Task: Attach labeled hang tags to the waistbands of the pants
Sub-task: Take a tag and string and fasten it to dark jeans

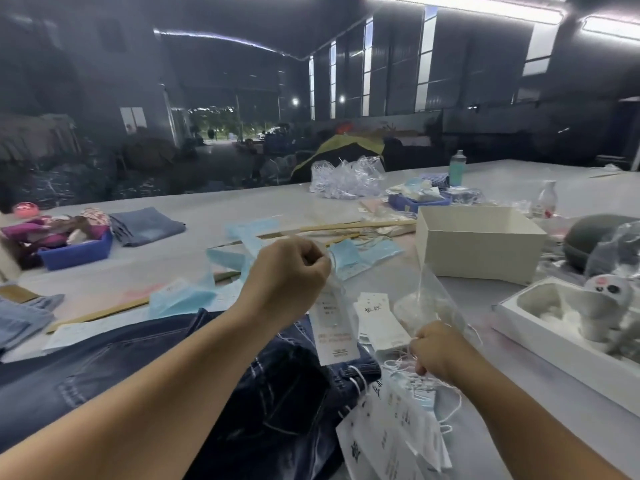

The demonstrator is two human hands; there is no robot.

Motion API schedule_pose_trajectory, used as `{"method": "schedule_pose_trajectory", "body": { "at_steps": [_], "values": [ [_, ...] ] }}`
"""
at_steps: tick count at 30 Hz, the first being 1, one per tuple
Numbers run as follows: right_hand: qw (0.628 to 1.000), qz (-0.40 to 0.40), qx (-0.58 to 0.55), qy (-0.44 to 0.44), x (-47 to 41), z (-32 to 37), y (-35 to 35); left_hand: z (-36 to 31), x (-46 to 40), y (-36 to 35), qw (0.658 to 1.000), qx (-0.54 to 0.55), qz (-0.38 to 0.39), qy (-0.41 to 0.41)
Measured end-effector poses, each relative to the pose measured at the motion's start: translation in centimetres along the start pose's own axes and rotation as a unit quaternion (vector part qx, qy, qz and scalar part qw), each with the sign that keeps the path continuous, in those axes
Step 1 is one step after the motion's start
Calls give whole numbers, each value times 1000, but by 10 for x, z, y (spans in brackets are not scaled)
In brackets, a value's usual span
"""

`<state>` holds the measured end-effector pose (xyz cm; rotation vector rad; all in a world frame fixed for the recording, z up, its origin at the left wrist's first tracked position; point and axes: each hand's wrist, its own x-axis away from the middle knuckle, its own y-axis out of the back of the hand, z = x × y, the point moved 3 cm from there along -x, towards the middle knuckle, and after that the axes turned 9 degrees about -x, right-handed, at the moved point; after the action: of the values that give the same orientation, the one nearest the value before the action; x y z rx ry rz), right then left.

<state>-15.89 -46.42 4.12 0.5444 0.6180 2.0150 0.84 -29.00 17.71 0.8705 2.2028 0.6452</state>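
Left grip (287,268) pinches tag (334,327) (cream box (478,251) nearby).

two bare forearms, no sleeves reaching into view, nothing worn at either wrist. left hand (287,271) and right hand (434,349) ungloved, no rings seen on the fingers that show. nails hidden.

A garment factory floor: a long white work table (242,202) strewn with hang tags (379,322), folded jeans (147,225) and blue bins (78,252), high dark walls with strip windows (367,71), fluorescent lights (464,6) overhead.
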Motion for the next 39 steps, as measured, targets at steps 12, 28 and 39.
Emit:
{"method": "schedule_pose_trajectory", "body": {
  "at_steps": [12, 28, 39],
  "values": [
    [992, -109, 43, 40, -2, -32, -2, -7, -14, -58, 985, -121, 108, -64],
    [874, 156, -411, 207, 130, 170, -6, -21, 67, 61, 982, -83, -77, -154],
    [899, 202, -327, 209, 188, 214, -74, 16, 142, 123, 968, -160, -134, -143]
  ]
}}
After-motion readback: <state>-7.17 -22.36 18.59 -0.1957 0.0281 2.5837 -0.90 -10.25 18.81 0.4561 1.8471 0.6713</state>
